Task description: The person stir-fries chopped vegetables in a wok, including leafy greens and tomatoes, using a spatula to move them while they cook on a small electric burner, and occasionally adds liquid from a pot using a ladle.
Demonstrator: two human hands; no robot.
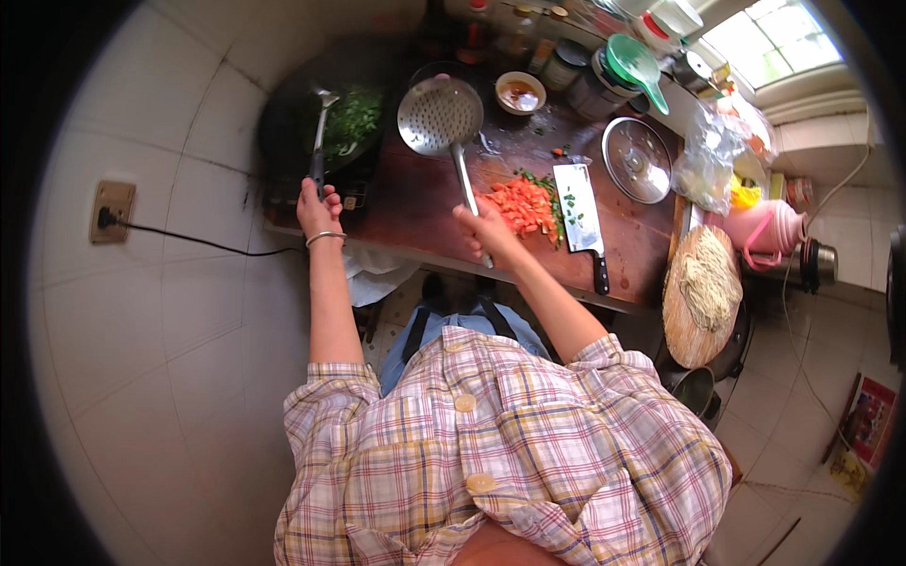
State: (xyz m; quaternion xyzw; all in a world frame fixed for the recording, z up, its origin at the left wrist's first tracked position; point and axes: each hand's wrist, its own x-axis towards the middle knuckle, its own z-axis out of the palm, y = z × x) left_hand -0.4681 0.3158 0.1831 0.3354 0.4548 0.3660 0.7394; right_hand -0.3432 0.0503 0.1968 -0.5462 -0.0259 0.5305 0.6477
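Note:
My left hand (320, 210) is closed on the black handle of a metal cooking utensil (320, 131), whose head is over a dark wok (283, 134) with chopped leafy greens (354, 117) in it. In my right hand (485, 230) is the handle of a perforated metal skimmer (440, 115), held above the wooden counter to the right of the wok. Chopped red vegetable pieces, perhaps tomato (520, 205), lie just beyond my right hand, with chopped green bits beside them. A cleaver (577, 209) with green bits on its blade lies right of that pile.
A bowl of brown liquid (520, 93), jars (566, 62) and a green plastic strainer (632, 60) stand at the back. Rightward are a glass lid (637, 160), plastic bags (711, 152), a pink thermos (771, 226) and noodles (710, 279) on a wooden board (683, 332). A black cord (212, 244) runs along the left wall.

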